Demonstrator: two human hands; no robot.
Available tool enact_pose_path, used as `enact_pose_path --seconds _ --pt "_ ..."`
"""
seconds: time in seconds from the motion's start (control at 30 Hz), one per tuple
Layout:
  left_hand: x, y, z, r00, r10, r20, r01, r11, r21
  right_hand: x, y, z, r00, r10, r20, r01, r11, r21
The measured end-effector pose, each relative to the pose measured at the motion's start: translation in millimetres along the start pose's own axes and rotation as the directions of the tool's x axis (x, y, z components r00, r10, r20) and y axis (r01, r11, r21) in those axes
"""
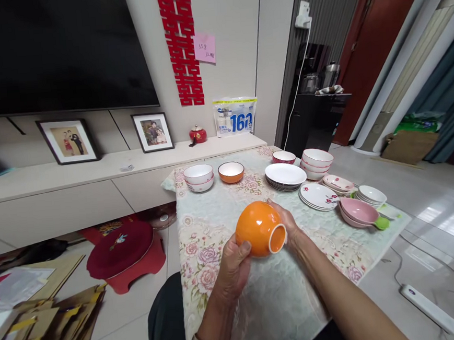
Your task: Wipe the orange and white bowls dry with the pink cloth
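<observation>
An orange bowl (257, 225) is held tilted on its side above the table, its white-rimmed foot facing me and to the right. My left hand (234, 261) grips it from the lower left, thumb on the outer wall. On the far right side my right hand (286, 220) holds it too, its fingers largely hidden behind the bowl. Farther back on the floral tablecloth (200, 235) stand another orange bowl (231, 176) with a white inside, and a stack of two white bowls (199, 181).
To the right stand dark-edged white plates (285, 175), stacked white bowls (316, 160), a red bowl (283, 157), flower-patterned plates (317, 197), pink bowls (359, 212) and small white bowls (371, 194). A red stool (123, 251) and folded cardboard (66, 329) lie left; a power strip (428, 308) rests on the floor.
</observation>
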State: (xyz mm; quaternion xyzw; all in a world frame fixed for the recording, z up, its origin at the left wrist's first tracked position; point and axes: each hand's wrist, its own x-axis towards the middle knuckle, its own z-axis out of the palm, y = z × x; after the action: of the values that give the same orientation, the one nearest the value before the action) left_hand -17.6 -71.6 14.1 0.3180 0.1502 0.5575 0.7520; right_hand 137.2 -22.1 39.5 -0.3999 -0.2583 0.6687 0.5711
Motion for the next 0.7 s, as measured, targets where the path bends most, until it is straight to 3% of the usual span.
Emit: enact_pose_path --seconds 0.1,0.23,0.33,0.43,0.5,0.57,0.63,0.7 --pt "1 -1 0.7 0.999 -0.032 0.011 0.031 0.998 0.046 2 -20 -10 0.980 -0.193 0.044 0.197 0.934 -0.298" --pt "1 0 0.7 0.998 -0.053 0.028 0.052 0.997 0.058 -3 -40 -10 0.935 -0.276 0.222 0.354 0.710 -0.609" --pt "0 2 0.6 1.000 -0.026 -0.002 0.026 1.000 0.016 -15 -44 3 0.854 -0.416 0.314 0.493 0.448 -0.746" --pt "1 4 1.4 0.998 0.027 -0.054 -0.027 1.000 -0.009 -31 -39 24 0.727 -0.511 0.459 0.589 0.119 -0.800" --pt "1 4 2.1 0.996 0.047 -0.079 -0.048 0.999 -0.011 -42 -34 37 0.654 -0.504 0.564 0.620 -0.070 -0.782" --pt "2 2 2.2 0.995 0.048 -0.092 -0.049 0.999 -0.002 -49 -29 47 0.614 -0.450 0.648 0.638 -0.200 -0.743" --pt "2 1 1.8 0.995 0.040 -0.095 -0.041 0.999 0.000 -49 -28 49 0.593 -0.393 0.703 0.678 -0.226 -0.699" --pt "1 0 1.2 0.995 0.035 -0.093 -0.037 0.999 -0.019 -42 -30 43 0.599 -0.393 0.697 0.722 -0.110 -0.683"
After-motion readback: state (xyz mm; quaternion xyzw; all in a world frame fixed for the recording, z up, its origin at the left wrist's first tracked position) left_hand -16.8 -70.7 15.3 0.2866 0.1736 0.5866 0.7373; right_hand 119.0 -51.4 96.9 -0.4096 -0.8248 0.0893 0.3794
